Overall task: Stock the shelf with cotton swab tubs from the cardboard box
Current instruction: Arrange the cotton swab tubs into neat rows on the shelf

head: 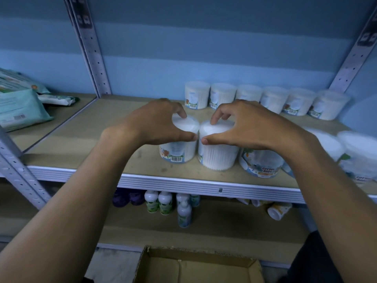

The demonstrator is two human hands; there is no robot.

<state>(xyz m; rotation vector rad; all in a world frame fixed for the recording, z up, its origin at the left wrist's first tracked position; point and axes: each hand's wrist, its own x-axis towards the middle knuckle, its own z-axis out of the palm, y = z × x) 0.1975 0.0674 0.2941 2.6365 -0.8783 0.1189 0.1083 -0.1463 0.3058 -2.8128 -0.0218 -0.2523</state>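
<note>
The tubs at the far right (359, 156) blur out and are cut by the frame edge; their count is hard to tell. The left hand (157, 123) grasps the lid of one cotton swab tub (179, 148), the right hand (242, 125) grasps its neighbour (216, 154) — both standing near the shelf (114, 139) front lip, packed with white swabs. A back row of tubs (265, 99) lines the wall. Bare board lies to the left. The cardboard box (195, 268) below looks empty — only partly seen.
</note>
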